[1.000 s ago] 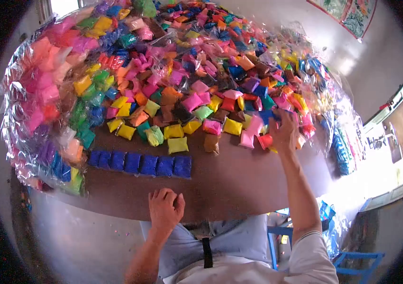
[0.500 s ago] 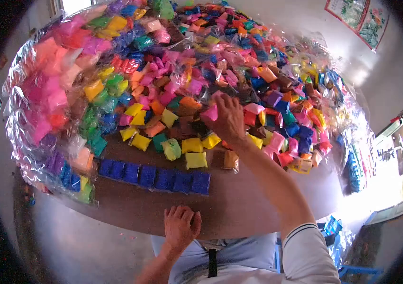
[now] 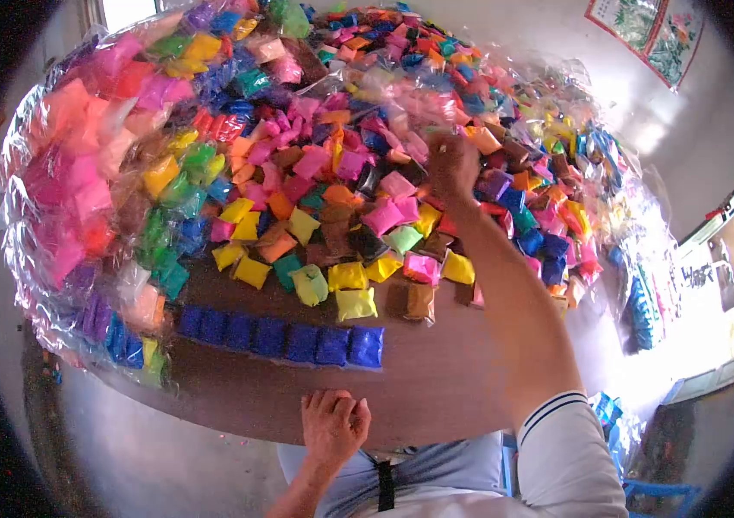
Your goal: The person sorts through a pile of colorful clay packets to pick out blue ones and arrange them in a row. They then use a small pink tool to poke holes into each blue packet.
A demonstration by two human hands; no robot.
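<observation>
A big heap of small coloured packets (image 3: 324, 129) covers most of a round brown table (image 3: 436, 380). Several dark blue packets (image 3: 280, 338) lie side by side in a row near the front edge. My right hand (image 3: 453, 166) reaches far into the heap, fingers curled down among pink, purple and orange packets; I cannot tell whether it holds one. My left hand (image 3: 334, 423) rests on the table's near edge with its fingers curled, holding nothing. Yellow packets (image 3: 349, 289) and a green one lie just behind the blue row.
Clear plastic bags full of pink and mixed packets (image 3: 65, 190) line the table's left and back rim. More bagged packets (image 3: 643, 302) sit off the right side. A picture (image 3: 643, 30) hangs on the wall. A blue stool frame (image 3: 652, 492) stands at lower right.
My right hand went from the right side of the heap to its middle, then farther back into the pile. The left hand stays on the table's edge.
</observation>
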